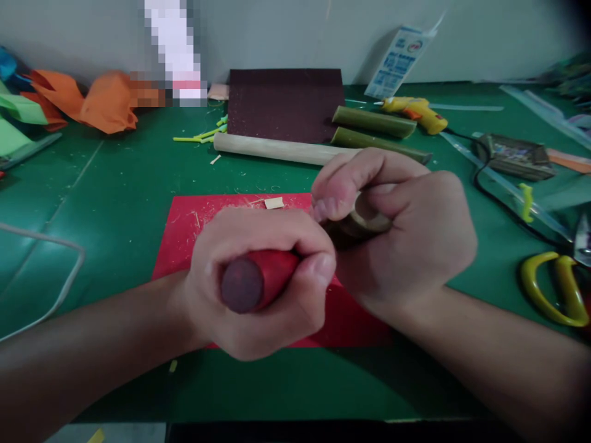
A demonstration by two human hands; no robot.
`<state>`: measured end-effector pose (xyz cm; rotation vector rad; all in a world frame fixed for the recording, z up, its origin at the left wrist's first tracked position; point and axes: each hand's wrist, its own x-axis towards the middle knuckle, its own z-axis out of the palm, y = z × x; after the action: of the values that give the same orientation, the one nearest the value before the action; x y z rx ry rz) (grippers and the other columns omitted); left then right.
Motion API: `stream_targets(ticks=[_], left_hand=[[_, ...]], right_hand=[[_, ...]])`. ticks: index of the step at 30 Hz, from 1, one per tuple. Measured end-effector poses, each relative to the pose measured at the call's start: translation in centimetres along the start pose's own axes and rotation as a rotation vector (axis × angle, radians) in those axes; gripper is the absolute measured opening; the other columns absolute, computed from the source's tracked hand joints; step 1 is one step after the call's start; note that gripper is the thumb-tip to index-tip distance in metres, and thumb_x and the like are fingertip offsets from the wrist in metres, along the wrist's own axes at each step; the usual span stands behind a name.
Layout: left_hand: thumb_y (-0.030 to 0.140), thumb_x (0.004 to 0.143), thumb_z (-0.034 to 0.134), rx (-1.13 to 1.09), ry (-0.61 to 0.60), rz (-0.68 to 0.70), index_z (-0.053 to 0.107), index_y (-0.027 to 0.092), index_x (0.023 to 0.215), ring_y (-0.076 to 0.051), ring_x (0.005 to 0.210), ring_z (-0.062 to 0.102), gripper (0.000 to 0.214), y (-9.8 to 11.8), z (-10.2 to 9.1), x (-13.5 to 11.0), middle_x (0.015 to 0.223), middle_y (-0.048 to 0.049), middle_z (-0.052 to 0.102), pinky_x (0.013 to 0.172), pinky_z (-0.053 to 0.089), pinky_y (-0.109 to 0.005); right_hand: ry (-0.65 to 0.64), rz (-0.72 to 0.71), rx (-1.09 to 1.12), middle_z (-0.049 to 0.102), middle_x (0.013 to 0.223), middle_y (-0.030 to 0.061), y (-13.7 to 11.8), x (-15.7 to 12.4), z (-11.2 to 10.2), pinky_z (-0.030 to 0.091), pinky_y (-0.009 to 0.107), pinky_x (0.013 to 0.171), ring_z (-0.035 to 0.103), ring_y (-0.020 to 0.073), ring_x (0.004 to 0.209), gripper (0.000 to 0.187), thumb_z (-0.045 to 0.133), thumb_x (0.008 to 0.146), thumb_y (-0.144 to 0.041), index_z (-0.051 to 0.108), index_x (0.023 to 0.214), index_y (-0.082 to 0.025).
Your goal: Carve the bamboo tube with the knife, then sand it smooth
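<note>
My left hand (272, 332) is closed round a red tool handle (279, 274) whose dark round butt faces me. The tool's working end is hidden behind my fingers. Right beside it, my right hand (415, 240) grips a short hollow bamboo piece (369, 224), with its pale cut rim showing between thumb and fingers. Both hands are close together above a red sheet (178, 237). Fine shavings and a small pale chip (274, 203) lie on that sheet.
Behind my hands lie a pale wooden rod (272, 146), split bamboo pieces (373, 122) and a dark brown sheet (286, 101). A yellow glue gun (418, 111) with a black cord and yellow-handled cutters (538, 286) are on the right. Crumpled orange material (108, 101) sits at left.
</note>
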<state>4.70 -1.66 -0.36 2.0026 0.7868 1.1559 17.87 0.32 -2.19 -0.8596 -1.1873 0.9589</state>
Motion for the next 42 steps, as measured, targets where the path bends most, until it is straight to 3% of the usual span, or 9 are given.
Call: stream_targets(ticks=[5, 9, 12, 17, 22, 26, 30, 34, 42], left_hand=[[0.018, 0.083, 0.047, -0.012, 0.004, 0.048, 0.057, 0.018, 0.065, -0.016, 0.059, 0.062, 0.021, 0.5, -0.3, 0.3, 0.060, -0.0033, 0.064, 0.058, 0.053, -0.028], [0.039, 0.090, 0.038, 0.042, 0.132, -0.071, 0.061, 0.021, 0.069, -0.016, 0.057, 0.061, 0.036, 2.4, -0.8, 0.8, 0.058, -0.0020, 0.062, 0.055, 0.052, -0.028], [0.049, 0.090, 0.034, 0.031, 0.157, -0.084, 0.062, 0.022, 0.072, -0.016, 0.057, 0.060, 0.043, 2.7, -0.9, 0.8, 0.057, -0.0019, 0.061, 0.056, 0.052, -0.030], [0.041, 0.086, 0.048, -0.100, 0.140, -0.081, 0.061, 0.019, 0.065, -0.018, 0.065, 0.063, 0.033, 0.7, -0.7, -0.3, 0.068, -0.0035, 0.064, 0.070, 0.054, -0.036], [0.017, 0.082, 0.049, -0.076, 0.119, -0.083, 0.061, 0.018, 0.066, -0.017, 0.063, 0.062, 0.020, -0.3, -0.2, -0.8, 0.068, -0.0023, 0.065, 0.067, 0.054, -0.035], [0.013, 0.081, 0.048, -0.096, 0.105, -0.089, 0.059, 0.017, 0.063, -0.016, 0.060, 0.061, 0.021, -0.4, 0.2, -0.8, 0.063, -0.0015, 0.063, 0.064, 0.054, -0.035], [0.018, 0.083, 0.051, -0.111, 0.154, -0.080, 0.059, 0.017, 0.064, -0.017, 0.062, 0.062, 0.020, 0.3, 0.0, -0.4, 0.065, -0.0038, 0.063, 0.063, 0.054, -0.033], [0.036, 0.089, 0.045, -0.104, 0.233, -0.161, 0.061, 0.020, 0.068, -0.016, 0.055, 0.060, 0.031, 1.9, -0.5, 0.4, 0.055, -0.0028, 0.060, 0.053, 0.053, -0.029], [0.046, 0.088, 0.040, -0.224, 0.154, -0.159, 0.062, 0.023, 0.074, -0.017, 0.063, 0.061, 0.035, 1.2, -0.8, -0.4, 0.063, -0.0017, 0.061, 0.060, 0.055, -0.032]], right_hand=[[0.009, -0.021, -0.010, 0.043, 0.053, 0.0017, 0.3, -0.1, -0.1, 0.034, 0.028, 0.045, 0.050, 0.0169, 0.060, 0.028, 0.037, 0.066, -0.007, 0.053, 0.051, -0.024], [-0.004, -0.008, -0.015, 0.043, 0.050, 0.0013, 0.2, 0.1, -0.1, 0.031, 0.028, 0.042, 0.051, 0.0173, 0.058, 0.026, 0.038, 0.064, -0.007, 0.053, 0.051, -0.024], [0.017, -0.020, -0.049, 0.043, 0.046, 0.0015, -0.1, 0.3, 0.0, 0.032, 0.030, 0.042, 0.051, 0.0172, 0.054, 0.028, 0.037, 0.060, -0.005, 0.052, 0.046, -0.024], [0.027, -0.033, -0.058, 0.039, 0.043, 0.0009, -0.1, 0.1, 0.1, 0.032, 0.031, 0.040, 0.048, 0.0172, 0.049, 0.031, 0.037, 0.062, -0.003, 0.053, 0.047, -0.025], [0.028, -0.032, -0.087, 0.037, 0.043, 0.0000, 0.3, -0.3, -0.1, 0.029, 0.031, 0.040, 0.047, 0.0165, 0.046, 0.033, 0.038, 0.068, -0.003, 0.055, 0.049, -0.025], [0.043, -0.051, -0.071, 0.037, 0.044, -0.0001, 0.7, -0.4, -0.2, 0.030, 0.030, 0.039, 0.047, 0.0174, 0.047, 0.032, 0.038, 0.070, -0.006, 0.055, 0.051, -0.027], [0.017, -0.037, -0.027, 0.034, 0.042, 0.0003, 0.3, 0.0, -0.1, 0.033, 0.030, 0.043, 0.051, 0.0190, 0.055, 0.032, 0.036, 0.065, -0.005, 0.055, 0.049, -0.025], [-0.005, -0.029, -0.002, 0.041, 0.044, 0.0013, -0.3, 0.3, 0.1, 0.035, 0.030, 0.045, 0.052, 0.0178, 0.055, 0.031, 0.034, 0.059, -0.004, 0.054, 0.046, -0.024], [0.025, -0.035, -0.046, 0.035, 0.041, 0.0005, -0.5, 0.1, 0.2, 0.034, 0.030, 0.047, 0.051, 0.0187, 0.057, 0.037, 0.033, 0.062, 0.001, 0.054, 0.045, -0.024]])
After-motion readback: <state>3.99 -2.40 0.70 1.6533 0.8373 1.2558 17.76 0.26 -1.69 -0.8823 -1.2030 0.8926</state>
